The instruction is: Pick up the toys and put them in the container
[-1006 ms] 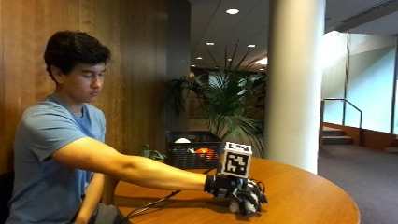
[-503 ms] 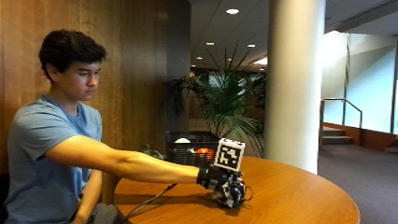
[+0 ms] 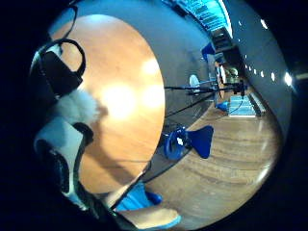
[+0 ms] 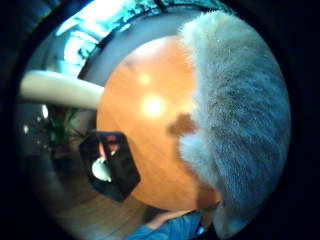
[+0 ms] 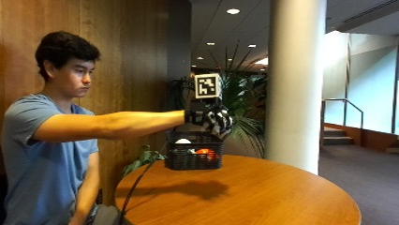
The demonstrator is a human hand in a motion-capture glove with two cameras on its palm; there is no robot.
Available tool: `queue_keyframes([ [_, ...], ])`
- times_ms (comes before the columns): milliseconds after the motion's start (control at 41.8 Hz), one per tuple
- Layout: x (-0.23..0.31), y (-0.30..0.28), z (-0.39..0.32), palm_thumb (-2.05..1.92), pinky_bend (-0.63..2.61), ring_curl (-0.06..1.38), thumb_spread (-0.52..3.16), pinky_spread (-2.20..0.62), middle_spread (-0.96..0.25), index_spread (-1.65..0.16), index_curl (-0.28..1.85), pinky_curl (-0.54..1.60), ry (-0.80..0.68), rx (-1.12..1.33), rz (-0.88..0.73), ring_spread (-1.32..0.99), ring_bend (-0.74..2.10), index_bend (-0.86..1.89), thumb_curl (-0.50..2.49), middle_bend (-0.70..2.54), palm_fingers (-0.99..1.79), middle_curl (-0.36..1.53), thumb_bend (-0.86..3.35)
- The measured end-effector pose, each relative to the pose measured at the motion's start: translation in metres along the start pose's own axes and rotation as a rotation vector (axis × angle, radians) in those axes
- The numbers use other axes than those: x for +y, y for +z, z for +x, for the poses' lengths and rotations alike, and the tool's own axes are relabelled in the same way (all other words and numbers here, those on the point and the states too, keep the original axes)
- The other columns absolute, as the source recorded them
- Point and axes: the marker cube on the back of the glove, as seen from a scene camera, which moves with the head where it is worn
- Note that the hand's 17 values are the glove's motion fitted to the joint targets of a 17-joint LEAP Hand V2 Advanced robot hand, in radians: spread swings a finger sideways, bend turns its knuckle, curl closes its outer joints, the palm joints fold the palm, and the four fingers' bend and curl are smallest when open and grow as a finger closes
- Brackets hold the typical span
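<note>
My gloved right hand (image 5: 207,117) is raised high over the round wooden table (image 5: 262,197), arm stretched out, and grips a fluffy white-grey plush toy (image 5: 220,125) whose fur shows between the curled fingers. The same fur fills much of the thumb side palm view (image 4: 240,125) and shows as a white tuft beside the glove's straps (image 3: 77,107). The black mesh basket (image 5: 193,158) stands on the table's far edge, just below and slightly behind the hand. It holds a white toy (image 5: 183,141) and an orange-red toy (image 5: 203,151). From above, the basket (image 4: 111,170) shows the white toy (image 4: 101,171) inside.
A thick white column (image 5: 297,84) and a potted palm (image 5: 240,101) stand behind the table. A wood-panelled wall runs behind the person. A blue chair (image 3: 192,140) sits on the floor beside the table (image 3: 125,96).
The hand has lifted from the tabletop, carrying the plush toy up and back towards the basket. The basket has not moved.
</note>
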Motion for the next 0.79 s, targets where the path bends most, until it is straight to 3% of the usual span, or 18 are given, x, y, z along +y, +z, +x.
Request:
queue_keyframes([
  [311, 0.056, -0.117, -0.102, 0.76, 1.17, 0.57, 1.03, -0.43, -0.5, -0.41, 0.37, 0.42, -0.107, -0.085, 0.167, -0.44, 1.02, 0.26, 0.92, 0.39, 0.91, 0.57, 0.32],
  [431, 0.069, -0.132, -0.153, 0.75, 1.17, 0.58, 0.99, -0.43, -0.52, -0.41, 0.39, 0.43, -0.084, -0.063, 0.174, -0.44, 1.02, 0.24, 0.96, 0.38, 0.9, 0.61, 0.32],
  [527, 0.088, -0.145, -0.218, 0.75, 1.17, 0.59, 0.97, -0.43, -0.53, -0.41, 0.41, 0.43, -0.155, -0.25, 0.159, -0.45, 1.02, 0.23, 1.0, 0.37, 0.9, 0.64, 0.32],
  [575, 0.094, -0.141, -0.236, 0.75, 1.17, 0.59, 0.96, -0.43, -0.54, -0.41, 0.42, 0.43, -0.187, -0.201, 0.159, -0.45, 1.02, 0.22, 1.01, 0.36, 0.89, 0.65, 0.32],
  [671, 0.102, -0.134, -0.266, 0.75, 1.18, 0.6, 0.94, -0.43, -0.55, -0.41, 0.44, 0.44, -0.123, -0.191, 0.149, -0.45, 1.02, 0.2, 1.05, 0.35, 0.89, 0.69, 0.31],
  [790, 0.113, -0.116, -0.242, 0.75, 1.19, 0.6, 0.92, -0.43, -0.56, -0.41, 0.47, 0.45, -0.334, -0.242, 0.148, -0.45, 1.03, 0.18, 1.08, 0.31, 0.87, 0.72, 0.32],
])
